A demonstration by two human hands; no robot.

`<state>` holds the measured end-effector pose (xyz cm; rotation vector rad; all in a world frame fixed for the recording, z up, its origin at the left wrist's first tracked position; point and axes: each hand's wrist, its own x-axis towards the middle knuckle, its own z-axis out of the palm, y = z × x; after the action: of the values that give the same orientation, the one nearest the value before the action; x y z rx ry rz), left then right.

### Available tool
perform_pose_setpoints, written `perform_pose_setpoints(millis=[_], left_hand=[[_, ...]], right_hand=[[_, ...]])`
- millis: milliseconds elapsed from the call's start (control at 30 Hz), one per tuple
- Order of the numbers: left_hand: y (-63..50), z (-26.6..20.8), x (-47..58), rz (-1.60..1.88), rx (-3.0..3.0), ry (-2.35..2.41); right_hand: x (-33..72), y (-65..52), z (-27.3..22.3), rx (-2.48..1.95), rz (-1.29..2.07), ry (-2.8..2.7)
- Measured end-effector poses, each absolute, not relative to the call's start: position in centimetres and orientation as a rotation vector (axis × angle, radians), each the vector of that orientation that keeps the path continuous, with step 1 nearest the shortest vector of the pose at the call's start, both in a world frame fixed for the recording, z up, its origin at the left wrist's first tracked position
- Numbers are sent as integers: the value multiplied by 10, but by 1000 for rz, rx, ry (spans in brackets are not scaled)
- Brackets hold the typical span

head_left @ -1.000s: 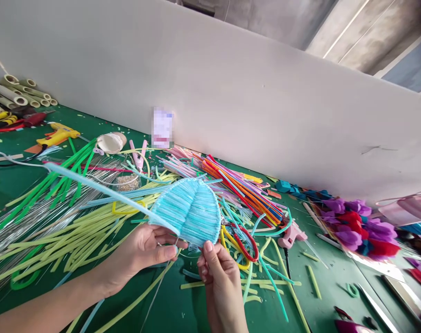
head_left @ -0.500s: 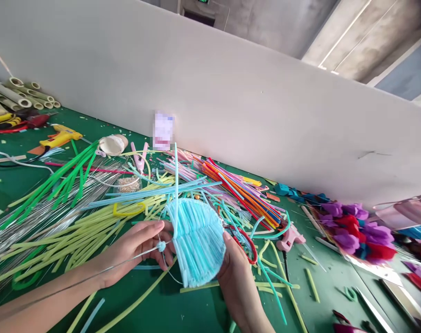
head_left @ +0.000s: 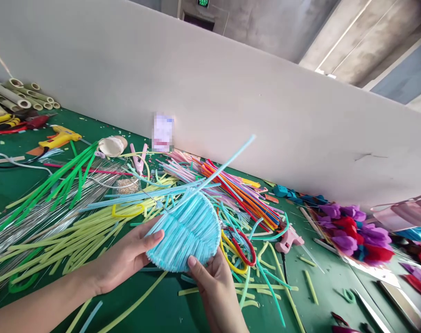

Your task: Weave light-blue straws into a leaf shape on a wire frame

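Note:
A rounded light-blue fan-shaped piece made of pipe cleaners (head_left: 187, 231) is held up between both hands, tilted above the table. One loose pipe-cleaner end (head_left: 231, 159) sticks out from its top toward the upper right. My left hand (head_left: 141, 245) pinches its left edge, thumb on the front and fingers behind. At the lower edge my right hand (head_left: 210, 273) presses its thumb on the front, with its other fingers partly hidden behind. Red-handled scissors (head_left: 245, 247) lie on the table just right of the piece, beside a yellow loop (head_left: 233, 256).
Yellow-green pipe cleaners (head_left: 82, 236), silvery wires (head_left: 40, 212) and a multicoloured bundle (head_left: 243, 194) cover the green table (head_left: 144, 310). A yellow glue gun (head_left: 61, 136) lies left, a pink one (head_left: 289, 238) right. Purple and red flowers (head_left: 352, 226) stand right. A pale partition (head_left: 231, 92) rises behind.
The piece has turned clockwise, its loose end swinging from upright to upper right. My left hand now grips its edge instead of the thread and bead. My right hand has moved to the lower edge.

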<state>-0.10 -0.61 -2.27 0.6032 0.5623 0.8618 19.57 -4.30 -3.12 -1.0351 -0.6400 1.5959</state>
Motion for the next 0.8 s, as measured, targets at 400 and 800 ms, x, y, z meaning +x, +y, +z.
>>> perform_pose_setpoints(millis=[400,800], left_hand=[[0,-18,8,1091,741,892],[5,-12,-2,1077,872,1068]], right_hand=[[198,-43,-34,-1083,1479,-482],[236,-37,-8,-1224,1591,-883]])
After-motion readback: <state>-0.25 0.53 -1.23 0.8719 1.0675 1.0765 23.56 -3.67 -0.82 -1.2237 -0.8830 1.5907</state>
